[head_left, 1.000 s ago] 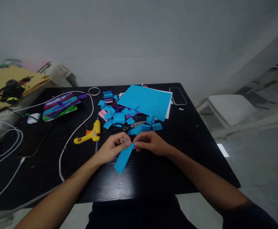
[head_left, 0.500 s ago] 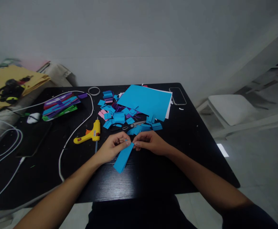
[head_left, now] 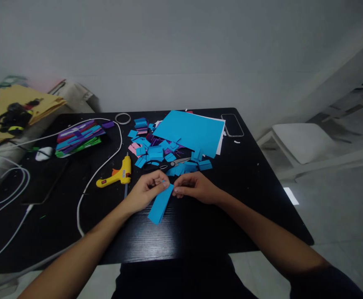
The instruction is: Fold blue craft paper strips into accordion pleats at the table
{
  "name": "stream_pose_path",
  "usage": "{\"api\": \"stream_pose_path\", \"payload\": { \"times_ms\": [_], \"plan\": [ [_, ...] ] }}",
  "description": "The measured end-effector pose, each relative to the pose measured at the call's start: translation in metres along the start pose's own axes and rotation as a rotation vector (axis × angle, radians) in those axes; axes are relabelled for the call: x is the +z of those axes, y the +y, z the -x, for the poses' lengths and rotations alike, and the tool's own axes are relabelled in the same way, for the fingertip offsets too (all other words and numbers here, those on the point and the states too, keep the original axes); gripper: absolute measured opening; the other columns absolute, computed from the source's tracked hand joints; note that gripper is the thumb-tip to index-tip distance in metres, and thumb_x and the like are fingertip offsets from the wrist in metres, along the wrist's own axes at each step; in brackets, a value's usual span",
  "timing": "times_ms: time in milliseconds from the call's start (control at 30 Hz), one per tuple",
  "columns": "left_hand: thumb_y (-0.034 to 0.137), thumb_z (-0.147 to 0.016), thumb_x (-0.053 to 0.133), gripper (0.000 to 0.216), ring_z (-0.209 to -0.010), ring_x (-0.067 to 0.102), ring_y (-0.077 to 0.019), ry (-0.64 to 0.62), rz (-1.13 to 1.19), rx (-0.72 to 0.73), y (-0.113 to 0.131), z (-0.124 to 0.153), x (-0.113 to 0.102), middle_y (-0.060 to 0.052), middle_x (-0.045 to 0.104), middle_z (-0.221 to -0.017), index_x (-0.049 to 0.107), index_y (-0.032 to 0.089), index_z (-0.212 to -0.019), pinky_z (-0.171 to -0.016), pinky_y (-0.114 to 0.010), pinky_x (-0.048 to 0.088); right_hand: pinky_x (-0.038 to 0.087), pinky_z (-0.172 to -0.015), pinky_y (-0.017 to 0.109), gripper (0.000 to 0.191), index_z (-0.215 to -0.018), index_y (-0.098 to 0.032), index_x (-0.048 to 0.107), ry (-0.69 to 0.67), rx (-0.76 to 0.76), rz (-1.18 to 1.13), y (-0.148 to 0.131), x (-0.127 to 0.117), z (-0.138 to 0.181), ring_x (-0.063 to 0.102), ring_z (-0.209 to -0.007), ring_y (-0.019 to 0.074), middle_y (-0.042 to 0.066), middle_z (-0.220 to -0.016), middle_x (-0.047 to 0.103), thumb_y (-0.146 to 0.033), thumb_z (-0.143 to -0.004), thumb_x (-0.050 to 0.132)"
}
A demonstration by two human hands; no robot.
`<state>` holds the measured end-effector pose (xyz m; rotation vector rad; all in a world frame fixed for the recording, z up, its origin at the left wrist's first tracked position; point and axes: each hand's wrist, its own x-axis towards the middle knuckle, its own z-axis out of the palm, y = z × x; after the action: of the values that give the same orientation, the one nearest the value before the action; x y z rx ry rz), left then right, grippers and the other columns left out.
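A few layered blue paper strips [head_left: 160, 206] slant over the near part of the black table [head_left: 197, 232]. My left hand [head_left: 148, 189] pinches their upper end between thumb and fingers. At the upper right corner of the strips, my right hand [head_left: 197, 187] has its thumb and fingertips closed on the edge. Just beyond both hands lie small cut blue paper pieces [head_left: 155, 153], with scissors [head_left: 180, 162] partly buried among them. Left of my left hand rests a yellow glue gun [head_left: 119, 173] on its side.
A large blue sheet [head_left: 189, 131] lies over white paper at the back. A phone [head_left: 232, 125] is at the far right, a tape ring [head_left: 123, 119] at the back. A white cable [head_left: 84, 195] curves past bundled coloured paper [head_left: 80, 137]. A white stool [head_left: 301, 141] stands right.
The blue strips and both hands have shifted very slightly, with the strips' lower end a little higher and further left. Everything else stays in place.
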<state>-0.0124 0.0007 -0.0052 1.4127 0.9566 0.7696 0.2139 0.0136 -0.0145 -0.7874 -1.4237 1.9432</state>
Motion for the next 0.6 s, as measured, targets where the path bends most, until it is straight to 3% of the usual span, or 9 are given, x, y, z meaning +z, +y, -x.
{"api": "stream_pose_path", "payload": {
  "times_ms": [200, 600],
  "plan": [
    [0.042, -0.094, 0.067, 0.029, -0.059, 0.050, -0.0094, -0.056, 0.006, -0.007, 0.0013, 0.0008, 0.0007, 0.000, 0.064, -0.071, 0.064, 0.014, -0.089, -0.056, -0.020, 0.038, 0.057, -0.075, 0.027, 0.024, -0.092, -0.015, 0.077, 0.010, 0.004, 0.011, 0.0005, -0.0013, 0.0004, 0.070, -0.072, 0.0128, 0.003, -0.080, 0.076, -0.034, -0.080, 0.085],
    [0.042, -0.094, 0.068, 0.030, -0.055, 0.044, -0.0080, -0.130, 0.034, -0.050, 0.0071, -0.0002, -0.0015, 0.002, 0.060, -0.067, 0.065, 0.013, -0.088, -0.052, -0.019, 0.033, 0.057, -0.077, 0.029, 0.023, -0.091, -0.017, 0.078, -0.029, 0.001, 0.017, 0.0007, -0.0038, 0.0002, 0.071, -0.075, 0.0136, 0.003, -0.082, 0.078, -0.034, -0.079, 0.085]
  ]
}}
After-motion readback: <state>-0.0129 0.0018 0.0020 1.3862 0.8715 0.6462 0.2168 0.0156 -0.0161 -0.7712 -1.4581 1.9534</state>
